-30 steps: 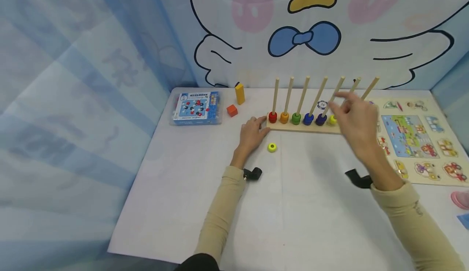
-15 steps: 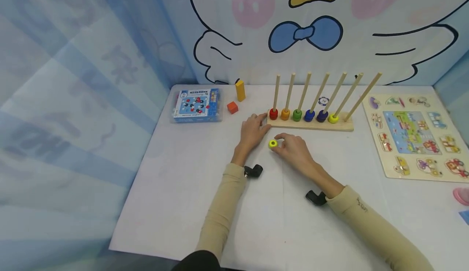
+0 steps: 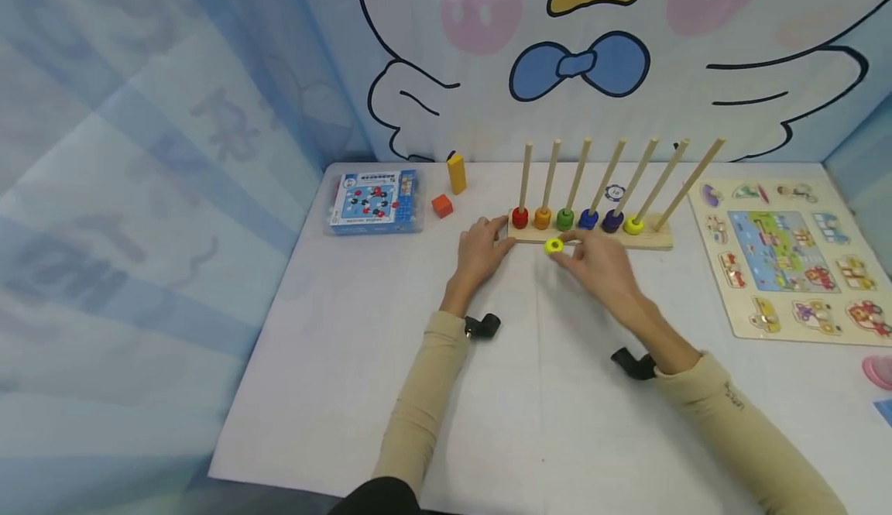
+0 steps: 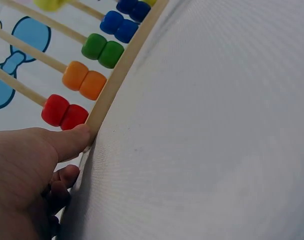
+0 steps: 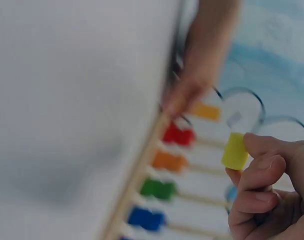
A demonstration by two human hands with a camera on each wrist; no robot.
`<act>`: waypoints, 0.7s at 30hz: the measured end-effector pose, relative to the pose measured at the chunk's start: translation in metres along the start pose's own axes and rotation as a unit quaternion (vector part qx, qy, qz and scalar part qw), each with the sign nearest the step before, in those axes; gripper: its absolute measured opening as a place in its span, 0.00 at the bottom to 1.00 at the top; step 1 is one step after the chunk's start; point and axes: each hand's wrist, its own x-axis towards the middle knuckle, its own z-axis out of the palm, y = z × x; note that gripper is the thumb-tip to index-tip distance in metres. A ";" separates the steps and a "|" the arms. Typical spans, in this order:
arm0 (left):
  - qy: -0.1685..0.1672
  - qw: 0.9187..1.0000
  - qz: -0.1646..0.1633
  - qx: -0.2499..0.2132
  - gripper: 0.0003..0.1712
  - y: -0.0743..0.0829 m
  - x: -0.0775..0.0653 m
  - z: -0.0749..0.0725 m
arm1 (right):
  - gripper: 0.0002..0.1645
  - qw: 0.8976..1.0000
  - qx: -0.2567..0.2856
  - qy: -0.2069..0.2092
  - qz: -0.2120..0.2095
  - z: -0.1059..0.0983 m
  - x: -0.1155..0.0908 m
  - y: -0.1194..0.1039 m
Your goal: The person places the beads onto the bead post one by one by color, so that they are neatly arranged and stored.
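My right hand pinches a yellow bead between thumb and fingertip, in front of the wooden peg rack. In the right wrist view the yellow bead sits at the fingertips, the other fingers curled in. My left hand grips the rack's left end, thumb along its front edge in the left wrist view. From left to right, the pegs carry red beads, orange beads, green beads, blue, dark blue and yellow ones. The rightmost peg shows no beads.
An orange cube and an upright yellow block stand left of the rack. A boxed blue set lies at the back left. To the right lies a wooden picture puzzle, with a pink item near the table's right side.
My right hand came from the right-hand pegs to the loose yellow bead on the table, took it, and carried it up and right towards the rack. The left hand stayed put.
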 end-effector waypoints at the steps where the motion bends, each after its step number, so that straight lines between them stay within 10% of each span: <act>1: 0.003 1.000 0.000 -0.002 0.30 0.000 0.000 0.000 | 0.25 1.000 0.000 0.024 0.001 -0.015 0.002 0.001; 10: 0.008 1.000 0.006 -0.019 0.30 -0.002 -0.003 0.004 | 0.29 0.977 -0.078 0.198 0.028 -0.132 0.015 0.007; 21: 0.025 1.000 0.015 -0.011 0.29 0.001 -0.002 0.003 | 0.30 0.975 -0.098 0.189 0.070 -0.153 0.026 0.011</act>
